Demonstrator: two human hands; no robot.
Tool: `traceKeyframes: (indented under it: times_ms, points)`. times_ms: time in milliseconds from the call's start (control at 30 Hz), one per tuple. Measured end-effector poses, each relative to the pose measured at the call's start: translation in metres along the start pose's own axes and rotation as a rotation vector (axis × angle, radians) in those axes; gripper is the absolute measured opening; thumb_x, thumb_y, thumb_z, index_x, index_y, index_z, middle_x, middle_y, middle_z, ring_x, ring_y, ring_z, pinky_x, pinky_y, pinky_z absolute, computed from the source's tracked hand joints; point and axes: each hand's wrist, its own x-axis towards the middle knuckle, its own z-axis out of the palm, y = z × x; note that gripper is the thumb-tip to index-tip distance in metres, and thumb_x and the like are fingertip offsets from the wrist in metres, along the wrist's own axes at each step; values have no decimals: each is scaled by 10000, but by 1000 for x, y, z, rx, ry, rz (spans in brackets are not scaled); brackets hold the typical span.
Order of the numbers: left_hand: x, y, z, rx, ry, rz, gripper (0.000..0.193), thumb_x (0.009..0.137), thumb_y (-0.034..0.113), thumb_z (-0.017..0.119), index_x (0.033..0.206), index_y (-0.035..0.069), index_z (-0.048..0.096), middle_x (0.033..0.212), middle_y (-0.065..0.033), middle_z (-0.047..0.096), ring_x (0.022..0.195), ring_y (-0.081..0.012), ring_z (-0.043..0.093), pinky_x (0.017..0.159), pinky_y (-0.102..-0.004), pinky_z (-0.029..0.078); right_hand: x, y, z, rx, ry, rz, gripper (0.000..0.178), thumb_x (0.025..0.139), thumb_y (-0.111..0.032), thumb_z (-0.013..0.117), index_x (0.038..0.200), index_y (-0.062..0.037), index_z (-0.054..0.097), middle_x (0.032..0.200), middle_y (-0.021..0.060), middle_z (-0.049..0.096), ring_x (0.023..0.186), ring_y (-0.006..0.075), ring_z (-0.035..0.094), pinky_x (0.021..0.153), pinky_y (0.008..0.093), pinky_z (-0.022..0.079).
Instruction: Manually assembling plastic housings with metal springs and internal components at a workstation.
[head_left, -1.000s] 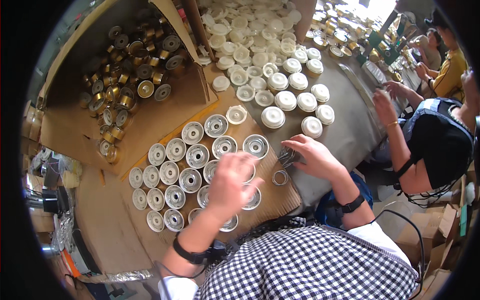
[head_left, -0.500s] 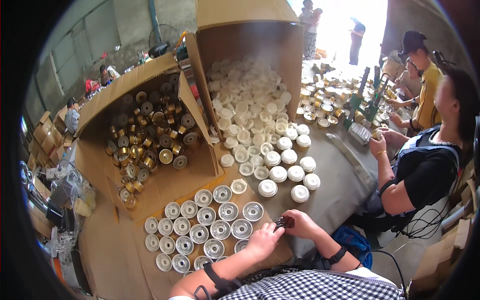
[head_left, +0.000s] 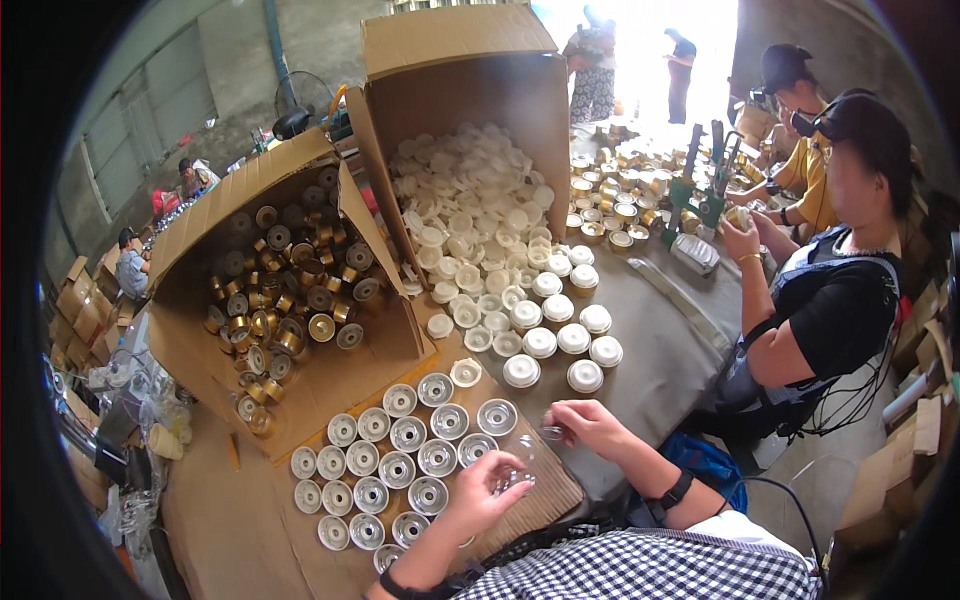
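My left hand (head_left: 484,492) is curled above the near right part of a group of round silver-and-white caps (head_left: 428,496), with small shiny clear pieces (head_left: 515,482) at its fingers. My right hand (head_left: 592,426) pinches a small clear, glinting thing (head_left: 550,432) over the cardboard sheet's right edge. Between the hands hangs another small shiny bit (head_left: 526,440), apart from both. What exactly these pieces are is too small to tell. The caps stand in rough rows on the cardboard sheet (head_left: 545,488), open sides up.
A tipped carton (head_left: 178,350) holds gold and silver caps; another carton (head_left: 515,85) spills white plastic inserts (head_left: 470,190). White-topped caps (head_left: 573,338) stand on the grey table cover (head_left: 660,350). At right, a person (head_left: 840,290) handles a cap beside a green hand press (head_left: 690,200).
My hands were together around a dark, shiny thing; now they are apart, the left lower and nearer me. The head view has shifted slightly. The person at right has raised their hands.
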Motion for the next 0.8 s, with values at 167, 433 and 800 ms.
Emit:
traceKeyframes:
  times_ms: [167, 433, 800]
  points:
    - [-64, -30, -29, -601, 235, 28, 330, 902, -41, 726, 1186, 16, 568, 1139, -70, 637, 1113, -150, 610, 988, -318, 497, 37, -13, 45, -135, -118, -195, 334, 996, -173, 703, 1266, -9, 592, 892, 6, 689, 793, 59, 624, 656, 237, 510]
    - [-116, -38, -48, -693, 525, 50, 306, 933, 3, 714, 1198, 27, 563, 1137, -94, 654, 1059, -138, 603, 894, -293, 515, 142, -37, 127, -463, -125, -470, 400, 845, -139, 835, 1200, -20, 694, 1094, 88, 713, 878, 155, 709, 729, 295, 559]
    - [-126, -57, -69, -913, 588, 48, 263, 968, 27, 682, 1200, 31, 556, 1145, -83, 647, 989, -111, 604, 812, -257, 510, 187, -23, 185, -1140, -174, -780, 499, 796, -238, 849, 1247, -74, 710, 1171, 125, 708, 1076, 315, 673, 923, 432, 540]
